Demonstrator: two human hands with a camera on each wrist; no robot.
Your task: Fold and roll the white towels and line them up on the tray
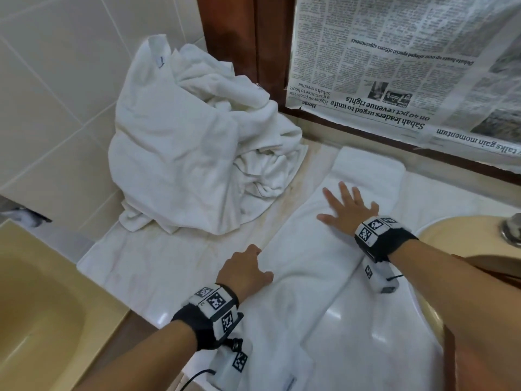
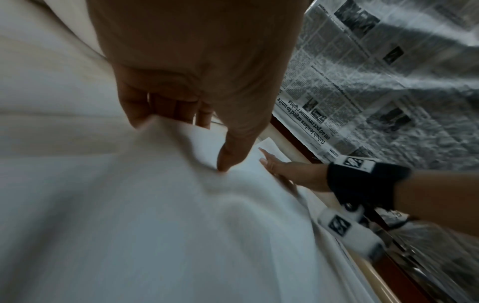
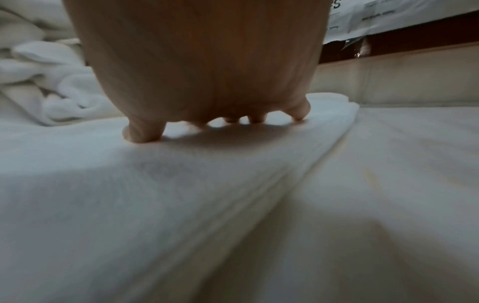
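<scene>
Your right hand (image 1: 348, 211) lies flat, fingers straight and spread, palm down on the folded towel (image 1: 315, 266), a long white strip running across the marble surface (image 1: 158, 258) from the near edge toward the newspaper (image 1: 394, 66). In the right wrist view the fingertips (image 3: 143, 133) press into the cloth, and the layered long edge of the strip shows just beside them. Your left hand (image 1: 244, 270) is clamped on the towel's left long edge, nearer to you than the right hand: the left wrist view shows the fingers (image 2: 166, 110) curled under the cloth and the thumb (image 2: 233, 151) bearing down on top, so the edge is pinched and raised slightly. The far end of the towel lies close below the wooden frame (image 1: 366, 131) to which the newspaper is fixed. A heap of unfolded towels (image 1: 191, 136) rests on the surface to the left of the folded towel, against the tiled wall (image 1: 56, 94), apart from both hands. To the right of the folded towel is the beige basin (image 1: 462, 235), with a metal tap (image 1: 511, 230) at its rim. A tray cannot be made out in any view. Both wrist views are blurred.
</scene>
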